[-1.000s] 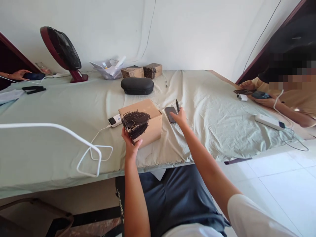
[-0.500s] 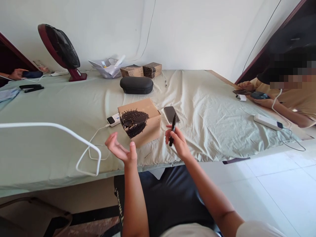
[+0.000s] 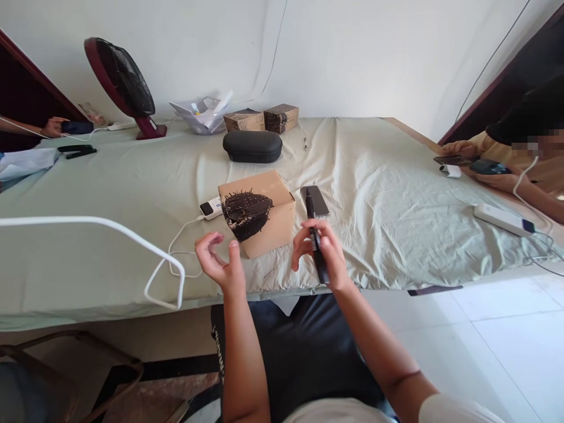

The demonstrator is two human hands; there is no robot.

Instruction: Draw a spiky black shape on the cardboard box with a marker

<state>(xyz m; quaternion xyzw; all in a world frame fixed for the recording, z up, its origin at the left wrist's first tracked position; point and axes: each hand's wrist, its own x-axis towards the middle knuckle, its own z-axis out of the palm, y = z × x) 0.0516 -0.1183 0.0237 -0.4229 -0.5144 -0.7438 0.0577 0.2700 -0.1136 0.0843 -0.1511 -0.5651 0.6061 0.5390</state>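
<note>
A cardboard box with a patch of black marker scribble over one corner sits on the cloth-covered table. Just in front of its left side is my left hand, empty, thumb and fingers apart and curved. My right hand grips a black marker pen, its narrower end pointing up and away from me, to the right of the box. Beyond that hand lies a dark smartphone. Against the box's left side is a white power bank with a cable.
Behind stand a black zip case, two smaller scribbled boxes, a plastic basket and a fan. A white cable hangs close at left. At right, a person's hands hold a dark device; another person's hand shows far left.
My right hand has shifted its grip, so the marker now lies along the palm with its lower end nearer me. My left hand's fingers have curled in slightly. The view has shifted a little.
</note>
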